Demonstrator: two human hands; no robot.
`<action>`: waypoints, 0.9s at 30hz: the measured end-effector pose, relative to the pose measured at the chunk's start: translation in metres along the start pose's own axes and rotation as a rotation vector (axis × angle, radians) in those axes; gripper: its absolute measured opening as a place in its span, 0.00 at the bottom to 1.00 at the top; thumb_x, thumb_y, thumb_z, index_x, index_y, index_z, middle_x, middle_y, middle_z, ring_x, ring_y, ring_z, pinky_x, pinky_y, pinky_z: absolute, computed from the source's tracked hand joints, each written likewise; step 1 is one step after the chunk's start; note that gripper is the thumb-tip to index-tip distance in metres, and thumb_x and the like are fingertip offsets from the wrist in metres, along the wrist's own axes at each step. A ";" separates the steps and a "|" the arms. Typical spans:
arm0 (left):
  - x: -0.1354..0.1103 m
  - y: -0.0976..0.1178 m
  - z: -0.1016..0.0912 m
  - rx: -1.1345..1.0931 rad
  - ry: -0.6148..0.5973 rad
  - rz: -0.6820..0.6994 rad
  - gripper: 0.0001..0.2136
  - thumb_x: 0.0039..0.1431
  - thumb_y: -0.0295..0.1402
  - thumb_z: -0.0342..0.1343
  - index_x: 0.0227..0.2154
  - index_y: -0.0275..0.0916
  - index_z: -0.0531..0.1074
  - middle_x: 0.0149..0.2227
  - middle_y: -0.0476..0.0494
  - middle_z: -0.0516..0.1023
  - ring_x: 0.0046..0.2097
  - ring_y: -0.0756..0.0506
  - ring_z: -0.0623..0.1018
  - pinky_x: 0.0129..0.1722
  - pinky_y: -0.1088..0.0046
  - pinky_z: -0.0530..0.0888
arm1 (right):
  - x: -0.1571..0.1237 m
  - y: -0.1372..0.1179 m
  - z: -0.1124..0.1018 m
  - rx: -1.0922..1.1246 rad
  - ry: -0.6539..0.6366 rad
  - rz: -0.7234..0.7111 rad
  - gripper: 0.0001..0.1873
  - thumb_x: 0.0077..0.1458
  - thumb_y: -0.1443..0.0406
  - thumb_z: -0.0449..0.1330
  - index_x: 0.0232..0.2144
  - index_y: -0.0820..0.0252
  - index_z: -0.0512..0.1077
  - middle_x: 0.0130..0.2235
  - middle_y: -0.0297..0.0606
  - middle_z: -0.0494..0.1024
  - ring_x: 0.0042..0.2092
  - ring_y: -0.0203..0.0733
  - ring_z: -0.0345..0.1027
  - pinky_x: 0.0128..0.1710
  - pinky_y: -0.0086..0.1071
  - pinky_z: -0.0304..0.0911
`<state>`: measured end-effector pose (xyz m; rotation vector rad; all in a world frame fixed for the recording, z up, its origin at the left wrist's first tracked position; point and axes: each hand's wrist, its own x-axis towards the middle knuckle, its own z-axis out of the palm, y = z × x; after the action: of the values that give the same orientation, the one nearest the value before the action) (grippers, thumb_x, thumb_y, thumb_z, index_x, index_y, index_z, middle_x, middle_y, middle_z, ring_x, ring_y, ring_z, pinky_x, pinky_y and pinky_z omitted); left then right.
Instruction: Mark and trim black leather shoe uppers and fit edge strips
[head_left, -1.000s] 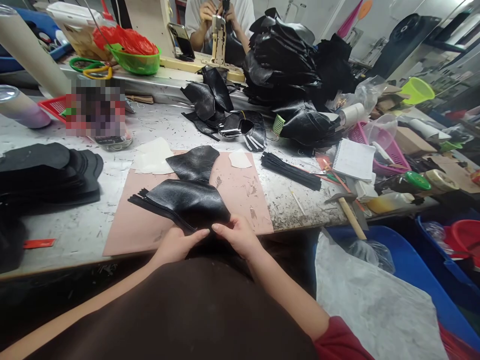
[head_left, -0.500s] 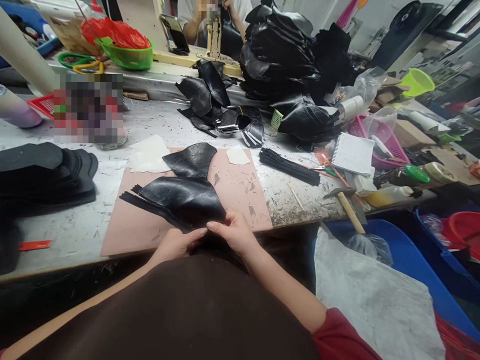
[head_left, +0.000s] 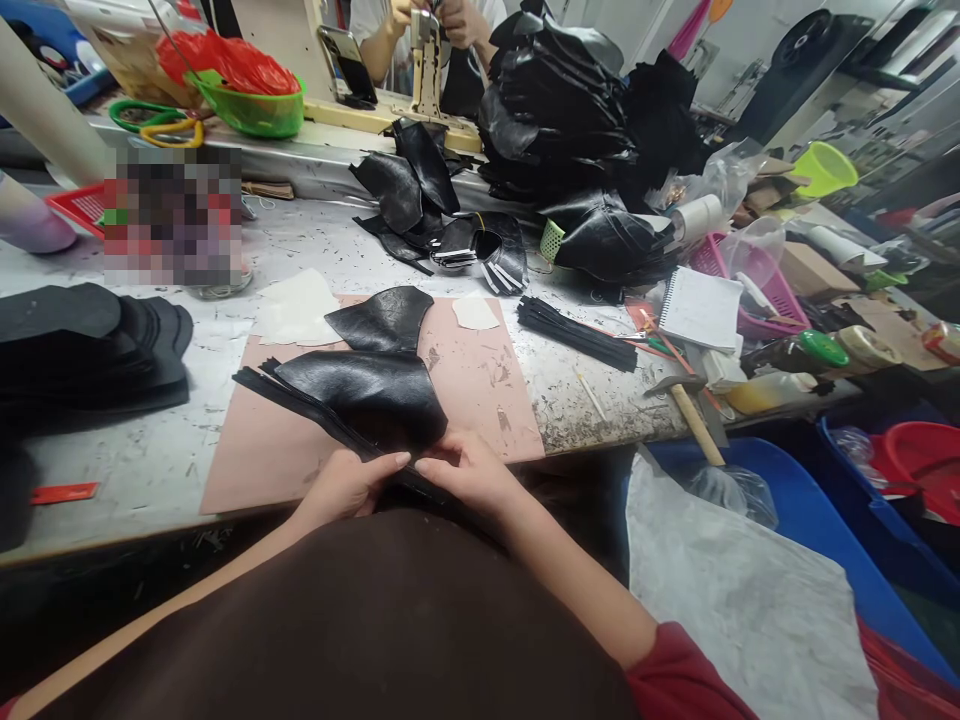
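At the near edge of the table, my left hand (head_left: 346, 487) is closed on a bundle of long thin black strips (head_left: 296, 402), thumb on top. My right hand (head_left: 472, 472) pinches the same strips close by, its thumb tip almost meeting the left thumb. A curved black leather piece (head_left: 360, 388) lies just beyond my hands, against the strips, and its right corner reaches my right fingers. Behind it, another black leather piece (head_left: 386, 318) rests on the pinkish board (head_left: 480, 385). The undersides of my fingers are hidden.
Stacked black pieces (head_left: 90, 345) stand at left. A second strip bundle (head_left: 577, 333), a notebook (head_left: 701, 308) and a hammer (head_left: 696, 420) lie right. Pale pattern pieces (head_left: 296, 305) touch the board. Across the table, a person's hands (head_left: 435, 20) work at a machine. A blue bin (head_left: 787, 470) stands lower right.
The strips have shifted slightly left and show more between my hands. My right hand has moved a little down and right. The view has drifted slightly.
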<state>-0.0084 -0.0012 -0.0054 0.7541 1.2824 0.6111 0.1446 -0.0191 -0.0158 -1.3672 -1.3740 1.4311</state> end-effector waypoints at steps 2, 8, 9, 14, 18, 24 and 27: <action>0.001 -0.002 0.000 0.003 -0.001 0.008 0.14 0.32 0.36 0.65 0.26 0.37 0.72 0.12 0.54 0.67 0.19 0.47 0.70 0.22 0.70 0.68 | -0.001 0.000 0.000 0.005 -0.012 0.076 0.04 0.42 0.68 0.56 0.22 0.63 0.71 0.26 0.34 0.72 0.33 0.39 0.67 0.33 0.30 0.63; 0.004 -0.006 -0.002 0.123 0.066 0.123 0.15 0.31 0.36 0.66 0.26 0.38 0.74 0.16 0.50 0.73 0.26 0.41 0.75 0.27 0.66 0.72 | -0.002 0.004 0.003 -0.061 0.067 0.108 0.03 0.40 0.68 0.57 0.19 0.62 0.70 0.21 0.32 0.71 0.28 0.37 0.66 0.26 0.26 0.60; 0.004 -0.006 -0.003 0.156 0.074 0.132 0.15 0.30 0.37 0.66 0.26 0.38 0.74 0.18 0.49 0.74 0.28 0.40 0.76 0.28 0.65 0.72 | -0.003 0.004 0.003 -0.070 0.068 0.108 0.03 0.40 0.68 0.57 0.19 0.62 0.70 0.21 0.31 0.71 0.27 0.36 0.65 0.25 0.26 0.59; 0.004 -0.009 -0.006 0.348 0.173 0.148 0.18 0.31 0.43 0.63 0.27 0.38 0.75 0.28 0.45 0.79 0.38 0.36 0.76 0.39 0.61 0.72 | -0.005 0.000 0.003 0.018 0.042 0.153 0.03 0.40 0.68 0.55 0.19 0.62 0.67 0.19 0.29 0.67 0.24 0.33 0.61 0.24 0.25 0.56; 0.002 -0.009 -0.003 0.416 0.211 0.261 0.18 0.34 0.44 0.61 0.29 0.37 0.74 0.32 0.43 0.79 0.41 0.36 0.76 0.43 0.60 0.71 | -0.005 0.000 0.005 0.222 0.001 0.149 0.03 0.41 0.67 0.55 0.20 0.62 0.65 0.20 0.29 0.66 0.25 0.33 0.61 0.26 0.26 0.57; 0.008 0.004 0.005 0.448 0.036 0.176 0.15 0.38 0.47 0.59 0.23 0.39 0.74 0.30 0.45 0.79 0.41 0.37 0.76 0.41 0.66 0.73 | 0.010 0.001 -0.007 -0.177 0.139 0.082 0.04 0.45 0.65 0.55 0.27 0.60 0.67 0.27 0.33 0.71 0.33 0.38 0.65 0.33 0.31 0.61; 0.017 -0.002 0.007 0.422 -0.160 0.072 0.16 0.39 0.48 0.59 0.22 0.39 0.74 0.24 0.46 0.77 0.32 0.42 0.77 0.34 0.70 0.74 | 0.019 -0.001 -0.038 -0.619 0.243 0.071 0.06 0.44 0.65 0.57 0.29 0.59 0.67 0.32 0.36 0.72 0.36 0.41 0.65 0.36 0.34 0.60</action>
<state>0.0016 0.0091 -0.0165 1.1771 1.2523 0.3297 0.1776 0.0074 -0.0139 -1.9177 -1.6872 0.8611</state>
